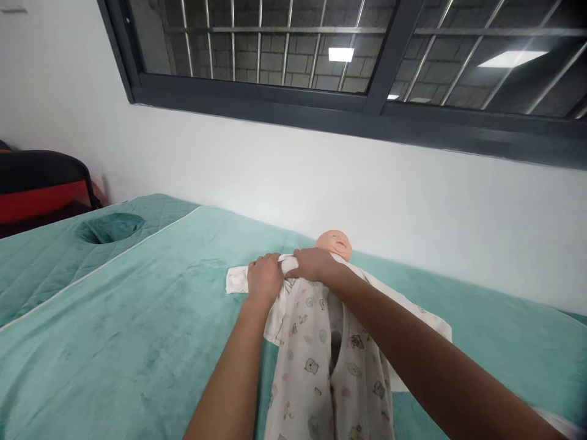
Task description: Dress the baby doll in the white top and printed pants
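Note:
A baby doll (pixel 334 243) lies on its back on the green bed, its head toward the wall. White baby clothes lie over and around its body: printed pants (pixel 316 366) with small animals, and a white top (pixel 413 305) whose one sleeve spreads to the right. My left hand (pixel 266 278) is closed on the other sleeve (pixel 237 280), whose cuff sticks out to the left. Close by, my right hand (pixel 314 264) grips the white cloth of the top near the doll's shoulder. The doll's arms and most of its body are hidden.
The bed (pixel 137 342) has a green plush cover and a round face hole (pixel 110 227) at the left. A black and red bag-like object (pixel 43 183) stands at the far left. Behind the bed rise a white wall (pixel 257 165) and a barred window (pixel 275 49).

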Tool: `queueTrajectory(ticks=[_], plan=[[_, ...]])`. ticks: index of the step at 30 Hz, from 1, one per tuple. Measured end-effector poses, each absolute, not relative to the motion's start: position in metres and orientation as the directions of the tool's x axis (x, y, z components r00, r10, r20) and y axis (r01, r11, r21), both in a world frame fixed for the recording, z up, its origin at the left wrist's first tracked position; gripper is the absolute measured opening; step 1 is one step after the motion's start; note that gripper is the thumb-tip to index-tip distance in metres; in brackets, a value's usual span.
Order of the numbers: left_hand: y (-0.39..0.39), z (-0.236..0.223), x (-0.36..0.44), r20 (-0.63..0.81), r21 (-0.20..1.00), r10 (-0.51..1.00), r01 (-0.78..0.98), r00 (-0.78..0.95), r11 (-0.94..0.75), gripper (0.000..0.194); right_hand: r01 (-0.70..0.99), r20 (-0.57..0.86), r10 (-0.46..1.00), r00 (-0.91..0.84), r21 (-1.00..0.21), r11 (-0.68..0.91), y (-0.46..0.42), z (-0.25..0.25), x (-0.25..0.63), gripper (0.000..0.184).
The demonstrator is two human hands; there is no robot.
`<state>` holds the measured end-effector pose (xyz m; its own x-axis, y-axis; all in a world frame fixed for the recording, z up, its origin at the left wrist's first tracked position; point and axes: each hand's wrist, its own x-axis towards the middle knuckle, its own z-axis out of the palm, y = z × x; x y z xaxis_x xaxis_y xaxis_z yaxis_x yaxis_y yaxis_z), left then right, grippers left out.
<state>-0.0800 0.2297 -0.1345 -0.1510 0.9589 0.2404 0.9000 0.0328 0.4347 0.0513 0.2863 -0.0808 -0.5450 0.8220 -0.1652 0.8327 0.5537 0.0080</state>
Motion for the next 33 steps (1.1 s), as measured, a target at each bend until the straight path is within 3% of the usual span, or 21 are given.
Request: queueTrajectory(ticks=[5,9,12,17,21,24,27,30,33], plan=[[0.224,-0.13,-0.083,0.226,0.524,0.946,0.847,-0.234,0.084,0.037,0.82,-0.178,0.81,-0.559,0.03,0.572,0.281,-0.065,0.062,0.035],[0.217,-0.128,-0.091,0.19,0.647,0.927,0.752,-0.323,0.129,0.038,0.829,-0.118,0.827,-0.55,0.044,0.557,0.268,-0.037,0.09,0.035],[0.215,-0.131,-0.096,0.119,0.671,0.944,0.726,-0.309,0.153,0.038,0.852,-0.071,0.853,-0.518,0.042,0.521,0.259,-0.017,0.111,0.035],[0.218,-0.135,-0.098,0.111,0.627,0.955,0.765,-0.275,0.147,0.048,0.862,-0.038,0.861,-0.506,0.013,0.507,0.255,-0.013,0.118,0.037],[0.216,-0.129,-0.096,0.282,0.49,0.958,0.867,-0.055,-0.094,0.068,0.842,-0.032,0.842,-0.539,-0.018,0.539,0.261,-0.037,0.097,0.037],[0.214,-0.127,-0.096,0.256,0.378,0.964,0.911,0.068,-0.164,0.058,0.829,-0.025,0.83,-0.558,-0.063,0.555,0.267,-0.054,0.081,0.037],[0.215,-0.128,-0.097,0.209,0.394,0.978,0.914,0.017,-0.1,0.038,0.822,0.009,0.829,-0.559,-0.126,0.556,0.267,-0.058,0.08,0.035],[0.216,-0.128,-0.097,0.224,0.405,0.97,0.914,-0.095,-0.004,0.035,0.826,0.064,0.846,-0.53,-0.188,0.532,0.258,-0.061,0.104,0.038],[0.215,-0.127,-0.093,0.214,0.383,0.961,0.92,-0.178,0.085,0.037,0.861,0.259,0.897,-0.359,-0.279,0.425,0.237,-0.081,0.15,0.043]])
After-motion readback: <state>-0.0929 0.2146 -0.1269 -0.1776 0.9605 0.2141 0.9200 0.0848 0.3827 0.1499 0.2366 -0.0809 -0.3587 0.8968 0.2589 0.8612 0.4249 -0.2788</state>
